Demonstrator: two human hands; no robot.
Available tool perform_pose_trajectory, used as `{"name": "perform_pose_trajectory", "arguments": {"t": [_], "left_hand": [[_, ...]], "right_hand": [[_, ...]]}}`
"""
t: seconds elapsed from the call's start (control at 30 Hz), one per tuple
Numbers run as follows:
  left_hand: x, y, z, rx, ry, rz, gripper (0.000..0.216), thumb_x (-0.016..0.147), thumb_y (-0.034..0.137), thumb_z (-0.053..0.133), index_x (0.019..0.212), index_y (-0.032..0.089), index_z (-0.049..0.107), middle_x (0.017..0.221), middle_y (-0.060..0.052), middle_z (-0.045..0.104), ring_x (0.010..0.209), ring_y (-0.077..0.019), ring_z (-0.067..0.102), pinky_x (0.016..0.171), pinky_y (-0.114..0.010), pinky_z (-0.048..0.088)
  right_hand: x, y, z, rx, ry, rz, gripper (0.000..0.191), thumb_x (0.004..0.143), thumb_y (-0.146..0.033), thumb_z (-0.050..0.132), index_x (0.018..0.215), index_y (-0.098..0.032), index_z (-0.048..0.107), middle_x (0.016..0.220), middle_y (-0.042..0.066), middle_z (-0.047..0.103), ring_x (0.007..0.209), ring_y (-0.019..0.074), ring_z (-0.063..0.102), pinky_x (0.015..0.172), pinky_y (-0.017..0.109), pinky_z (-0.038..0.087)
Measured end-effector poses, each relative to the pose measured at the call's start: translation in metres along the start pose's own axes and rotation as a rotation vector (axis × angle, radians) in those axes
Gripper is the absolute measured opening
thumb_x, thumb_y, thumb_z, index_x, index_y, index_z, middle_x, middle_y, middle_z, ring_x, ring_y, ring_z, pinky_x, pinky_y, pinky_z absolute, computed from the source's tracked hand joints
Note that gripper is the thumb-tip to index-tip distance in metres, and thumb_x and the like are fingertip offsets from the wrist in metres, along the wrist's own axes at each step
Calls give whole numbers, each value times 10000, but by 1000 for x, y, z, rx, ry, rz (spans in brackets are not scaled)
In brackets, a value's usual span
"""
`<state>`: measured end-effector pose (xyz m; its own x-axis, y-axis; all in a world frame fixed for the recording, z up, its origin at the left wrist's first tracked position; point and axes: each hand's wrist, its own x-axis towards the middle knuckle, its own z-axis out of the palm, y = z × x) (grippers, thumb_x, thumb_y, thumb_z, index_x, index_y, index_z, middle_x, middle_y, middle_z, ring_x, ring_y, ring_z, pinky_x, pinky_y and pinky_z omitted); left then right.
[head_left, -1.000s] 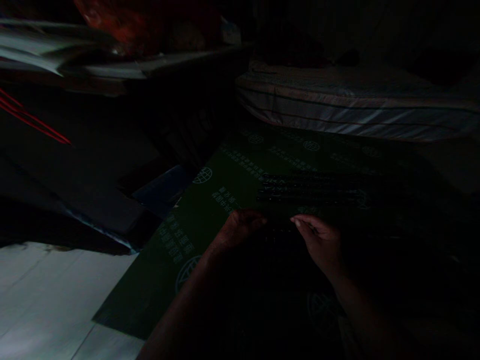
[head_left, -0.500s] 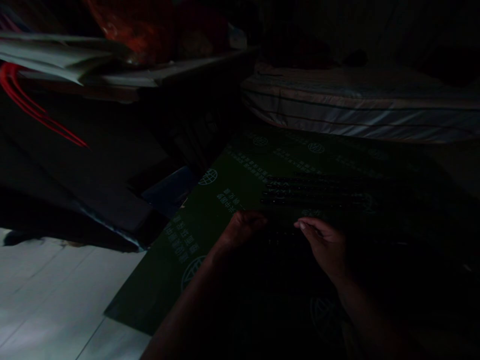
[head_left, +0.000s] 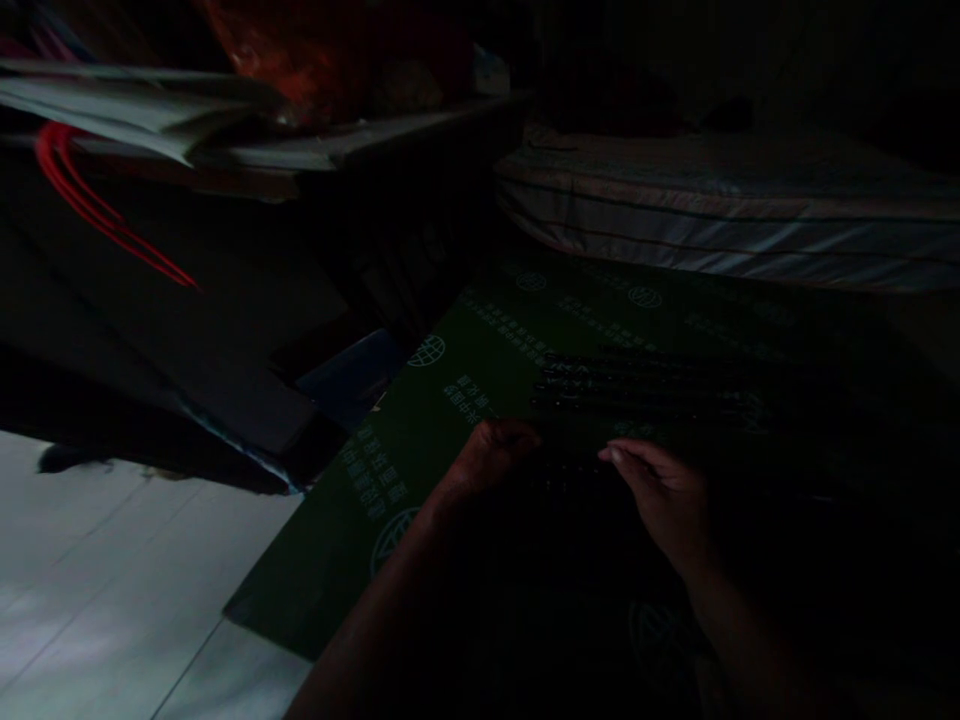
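Note:
In dim light, my left hand (head_left: 496,452) is closed above a green printed board (head_left: 330,585), its fingertips pointing right. Facing it across a short gap, my right hand (head_left: 660,485) has thumb and forefinger pinched together. Whatever is between the fingers of either hand is too dark to make out. Small bright specks show in the dark area between and just below the hands. Beyond them, several thin dark strips (head_left: 637,385) with tiny glints lie side by side on the board.
A mattress in shiny wrapping (head_left: 675,230) stands behind the board. At the left is a cluttered table (head_left: 262,160) with papers (head_left: 142,115) and an orange bag (head_left: 292,60); a red cord (head_left: 120,230) hangs from it. Pale floor tiles (head_left: 127,570) show at lower left.
The whole view has shifted slightly, so the scene sits a little further right. Both hands keep nearly the same pose and spacing.

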<state>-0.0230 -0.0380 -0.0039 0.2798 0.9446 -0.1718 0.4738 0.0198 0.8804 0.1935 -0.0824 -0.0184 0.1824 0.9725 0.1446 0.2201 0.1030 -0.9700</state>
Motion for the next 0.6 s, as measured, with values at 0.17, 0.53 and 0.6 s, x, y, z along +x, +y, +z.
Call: {"name": "perform_pose_trajectory", "arguments": {"t": [0.17,0.53,0.6], "left_hand": [[-3,3,0,-48,-2,-20,236,819,353,531,849,176,683,798,-8,675,694,-133,579,599,-217,450],[1,-3,0,-8,10,16,252,810,365,524,829,168,679,792,-6,668,680,-135,582,606,-220,452],[1,-5,0,-9,8,29,240,809,357,526,829,173,679,816,-11,675,701,-138,591,616,-220,460]], "right_hand": [[0,0,0,-2,-5,9,144,768,-327,631,842,-226,701,805,24,739,779,187,696,749,327,564],[0,0,0,-16,0,29,158,763,-344,630,835,-223,703,795,32,739,770,200,697,733,338,568],[0,-1,0,-8,1,32,158,762,-347,631,827,-223,705,787,33,739,764,202,698,733,344,568]]}}
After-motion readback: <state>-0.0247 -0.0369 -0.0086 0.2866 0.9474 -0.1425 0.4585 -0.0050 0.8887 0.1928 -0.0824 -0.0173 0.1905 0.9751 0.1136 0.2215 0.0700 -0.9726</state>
